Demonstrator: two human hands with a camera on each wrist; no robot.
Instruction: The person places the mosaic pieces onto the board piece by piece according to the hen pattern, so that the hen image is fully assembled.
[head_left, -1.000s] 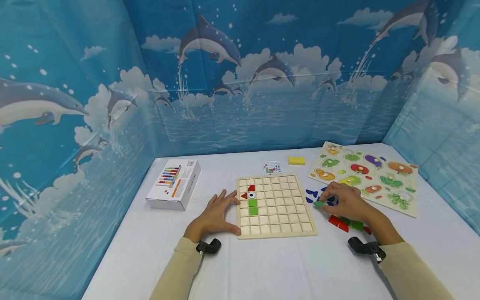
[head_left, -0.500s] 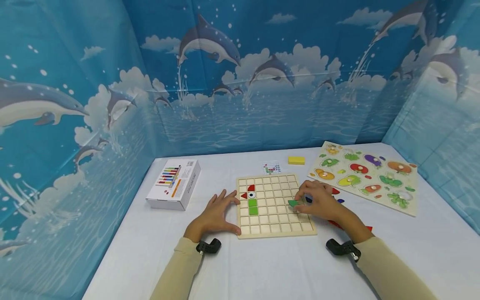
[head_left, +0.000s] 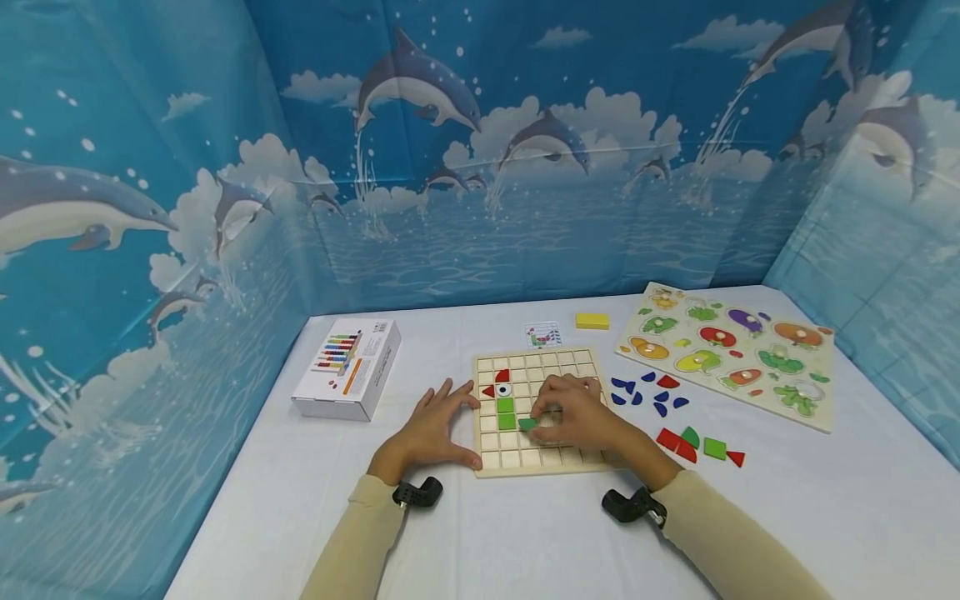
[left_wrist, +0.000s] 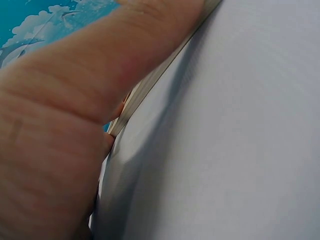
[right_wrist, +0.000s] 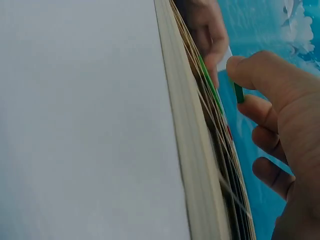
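Note:
The wooden grid board [head_left: 555, 458] lies on the table, with two light green square tiles [head_left: 506, 414], a round eye tile [head_left: 504, 390], a red triangle [head_left: 489, 391] and a red quarter-circle tile [head_left: 502, 376] in its left cells. My left hand [head_left: 431, 427] is spread along the board's left edge, thumb at the near corner and fingertips farther up. Between thumb and fingertips my right hand [head_left: 581, 414] pinches a dark green tile [head_left: 528, 425], over the board just right of the lower green square. The right wrist view shows this green tile [right_wrist: 238, 93] edge-on, raised above the board.
Several blue tiles [head_left: 636, 398] lie right of the board, with red and green tiles [head_left: 715, 449] nearer. A knobbed vegetable puzzle [head_left: 780, 392] sits at the back right. Behind the board are a pattern card [head_left: 543, 335] and yellow block [head_left: 592, 322]; a white box [head_left: 347, 368] stands left.
My right hand has carried the dark green tile leftward from the loose tiles to over the board, beside the green squares. My left hand has stayed at the board's edge.

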